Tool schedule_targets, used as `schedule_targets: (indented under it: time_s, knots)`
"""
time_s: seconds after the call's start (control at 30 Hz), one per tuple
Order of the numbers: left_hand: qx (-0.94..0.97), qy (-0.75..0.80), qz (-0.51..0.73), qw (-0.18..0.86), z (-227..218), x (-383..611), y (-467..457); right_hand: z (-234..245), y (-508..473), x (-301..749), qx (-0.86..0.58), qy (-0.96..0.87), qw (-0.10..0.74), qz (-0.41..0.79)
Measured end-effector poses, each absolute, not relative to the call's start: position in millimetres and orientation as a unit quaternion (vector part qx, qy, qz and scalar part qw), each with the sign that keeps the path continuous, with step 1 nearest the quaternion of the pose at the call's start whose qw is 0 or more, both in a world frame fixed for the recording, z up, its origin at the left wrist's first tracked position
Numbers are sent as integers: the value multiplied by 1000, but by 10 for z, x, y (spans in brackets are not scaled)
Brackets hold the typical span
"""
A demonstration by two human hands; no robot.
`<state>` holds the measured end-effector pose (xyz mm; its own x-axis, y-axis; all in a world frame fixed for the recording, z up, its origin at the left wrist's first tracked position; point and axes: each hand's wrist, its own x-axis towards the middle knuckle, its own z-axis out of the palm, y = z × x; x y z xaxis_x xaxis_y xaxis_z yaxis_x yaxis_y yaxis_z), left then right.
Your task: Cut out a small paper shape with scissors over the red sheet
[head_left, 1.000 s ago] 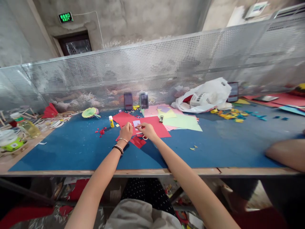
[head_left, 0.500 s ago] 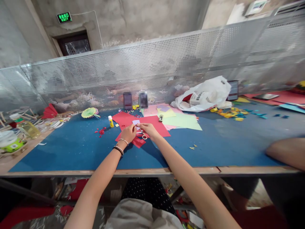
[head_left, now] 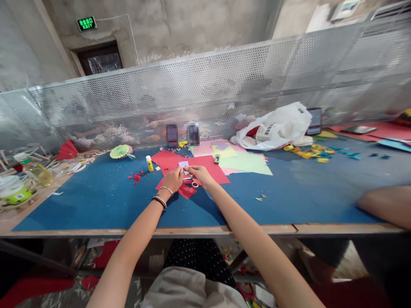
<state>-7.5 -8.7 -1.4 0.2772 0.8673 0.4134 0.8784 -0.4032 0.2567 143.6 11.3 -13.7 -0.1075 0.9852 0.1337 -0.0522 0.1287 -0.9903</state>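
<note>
My left hand (head_left: 174,179), with bracelets at its wrist, and my right hand (head_left: 198,174) meet over sheets of red paper (head_left: 212,169) on the blue tabletop. Both are closed, fingertips pinched together on something too small to make out. Just beyond the fingertips lies a small lavender paper piece (head_left: 183,164). Below the right fingers shows the pale handle loop of scissors (head_left: 195,183), partly hidden by the hands. Nearer to me is a folded red paper piece (head_left: 187,191). A yellow glue stick (head_left: 150,164) stands upright left of the red sheets, behind red paper scraps (head_left: 137,177).
Pastel paper sheets (head_left: 247,161) lie to the right, with a white plastic bag (head_left: 276,128) behind. Two phones (head_left: 172,136) lean against the perforated metal screen (head_left: 205,85). A green paper fan (head_left: 120,151) and bottle (head_left: 38,172) are left. Another person's arm (head_left: 387,205) rests at right.
Almost nothing differs. Both hands stay pinched at the same spot, with only a slight shift of the fingertips.
</note>
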Motion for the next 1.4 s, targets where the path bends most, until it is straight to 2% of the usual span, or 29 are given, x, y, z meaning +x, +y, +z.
schedule_targets:
  time_s: [0.3, 0.8, 1.03, 1.4]
  knots:
    - [-800, -546, -250, 5, -12, -73, -92, -121, 104, 1412, -420, -554, 524, 492]
    - [-818, -534, -202, 72, -25, -95, -64, -70, 15, 1388, -448, -544, 526, 476]
    - [-818, -531, -209, 71, -28, -92, -75, -108, 49, 1399, -451, -557, 525, 459]
    - [-829, -517, -202, 67, -59, -94, -47, -233, 183, 1405, -499, -625, 509, 317]
